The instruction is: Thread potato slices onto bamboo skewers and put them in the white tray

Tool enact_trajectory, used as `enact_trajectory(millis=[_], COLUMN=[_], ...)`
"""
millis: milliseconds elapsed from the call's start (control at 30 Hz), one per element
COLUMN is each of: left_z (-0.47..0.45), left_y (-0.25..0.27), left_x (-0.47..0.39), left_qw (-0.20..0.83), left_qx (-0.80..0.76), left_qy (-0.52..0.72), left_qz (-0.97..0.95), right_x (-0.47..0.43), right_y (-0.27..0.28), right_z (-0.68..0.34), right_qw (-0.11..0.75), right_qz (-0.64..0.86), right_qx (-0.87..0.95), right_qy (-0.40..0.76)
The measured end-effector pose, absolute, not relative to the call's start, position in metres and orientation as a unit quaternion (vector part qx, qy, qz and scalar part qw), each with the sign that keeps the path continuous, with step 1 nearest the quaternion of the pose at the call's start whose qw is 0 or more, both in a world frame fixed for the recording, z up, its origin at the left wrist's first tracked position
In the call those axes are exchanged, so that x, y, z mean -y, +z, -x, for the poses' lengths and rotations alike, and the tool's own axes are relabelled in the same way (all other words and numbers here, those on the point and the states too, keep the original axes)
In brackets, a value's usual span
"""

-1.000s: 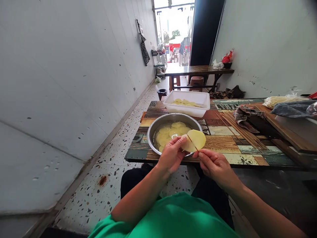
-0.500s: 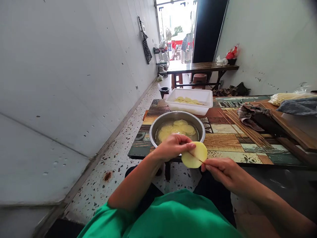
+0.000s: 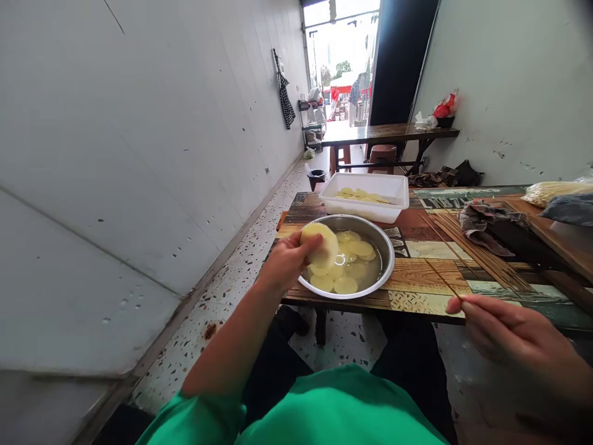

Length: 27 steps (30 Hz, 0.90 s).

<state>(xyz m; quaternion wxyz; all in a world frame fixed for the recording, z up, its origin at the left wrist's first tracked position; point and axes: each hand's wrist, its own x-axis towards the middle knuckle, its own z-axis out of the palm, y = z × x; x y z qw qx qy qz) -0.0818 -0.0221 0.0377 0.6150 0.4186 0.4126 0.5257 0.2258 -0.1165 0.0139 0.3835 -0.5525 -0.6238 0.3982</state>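
My left hand (image 3: 287, 262) is closed on a round, pale yellow potato slice (image 3: 327, 247), thumb across its face, above the left side of a steel basin (image 3: 389, 262). More potato slices (image 3: 346, 285) lie in cloudy water in that basin. Off to the right, at the table's front edge, my right hand (image 3: 503, 321) pinches a thin wooden skewer (image 3: 441, 279). The skewer points up and left, with no slice visible on it. A white plastic tub (image 3: 365, 210) behind the basin holds several potato slices, a stick showing among them.
Loose skewers (image 3: 491, 256) lie on the patterned table (image 3: 417, 272), beside a crumpled cloth (image 3: 486, 221). A wooden board (image 3: 551, 232) with bags on it is at the right. A wall (image 3: 139, 154) runs along the left; a bin (image 3: 317, 175) stands beyond the table.
My hands have moved apart. The left has gone up and left over the basin with a potato slice; the right has drawn away rightward with a skewer. The view has shifted slightly.
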Motion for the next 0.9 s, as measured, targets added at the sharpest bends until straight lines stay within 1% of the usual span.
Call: enact_trajectory(millis=[67, 167, 233, 333, 433, 500, 600, 700, 900], left_z=[0.074, 0.056, 0.050, 0.051, 0.054, 0.054, 0.051, 0.048, 0.045], left_y=[0.035, 0.026, 0.020, 0.012, 0.010, 0.011, 0.013, 0.014, 0.006], left_x=[0.017, 0.020, 0.025, 0.030, 0.031, 0.031, 0.033, 0.036, 0.041], left_qw=[0.638, 0.665, 0.646, 0.584, 0.523, 0.500, 0.493, 0.509, 0.510], left_qx=[-0.394, -0.377, -0.383, -0.406, -0.429, -0.443, -0.453, -0.449, -0.449], left_qy=[0.525, 0.497, 0.503, 0.522, 0.533, 0.530, 0.524, 0.518, 0.509], left_qz=[-0.402, -0.412, -0.428, -0.471, -0.509, -0.522, -0.527, -0.521, -0.527], right_x=[0.116, 0.113, 0.110, 0.105, 0.102, 0.102, 0.102, 0.103, 0.098], right_y=[0.010, 0.003, -0.003, -0.010, -0.014, -0.014, -0.013, -0.012, -0.015], right_z=[-0.209, -0.173, -0.156, -0.147, -0.150, -0.151, -0.151, -0.150, -0.146], right_qw=[0.366, 0.342, 0.326, 0.309, 0.306, 0.306, 0.306, 0.306, 0.316], right_qz=[0.525, 0.488, 0.479, 0.478, 0.483, 0.484, 0.485, 0.488, 0.492], right_qx=[0.623, 0.665, 0.679, 0.677, 0.670, 0.667, 0.664, 0.667, 0.683], right_qy=[0.450, 0.450, 0.452, 0.467, 0.473, 0.476, 0.480, 0.473, 0.437])
